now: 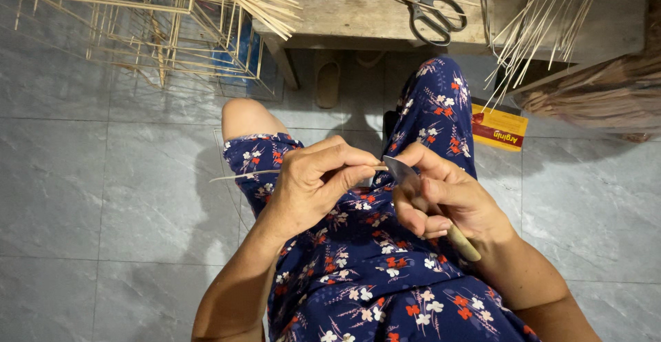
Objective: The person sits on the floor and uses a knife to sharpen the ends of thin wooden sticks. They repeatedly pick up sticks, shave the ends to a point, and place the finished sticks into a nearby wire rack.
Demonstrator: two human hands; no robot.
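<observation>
Work is carried out over the lap, above the tiled floor (103,197). A thin bamboo stick (237,175) is pinched in the left hand (310,187), whose fingers (348,159) are closed tightly on it; its pointed free end juts out to the left. A small knife (401,171) is gripped in the right hand (447,201), fingers wrapped fully around the pale wooden handle (463,244), with the blade set against the stick just beside the left thumb.

For a clean shaving, it is judged that the blade should be held at a shallow angle, the stick should be drawn steadily rather than the knife forced, and the left thumb should be kept clear of the edge.

Scissors (430,12) and loose bamboo strips (530,32) are seen on the table (344,12) ahead; a stick frame (165,39) stands nearby.
</observation>
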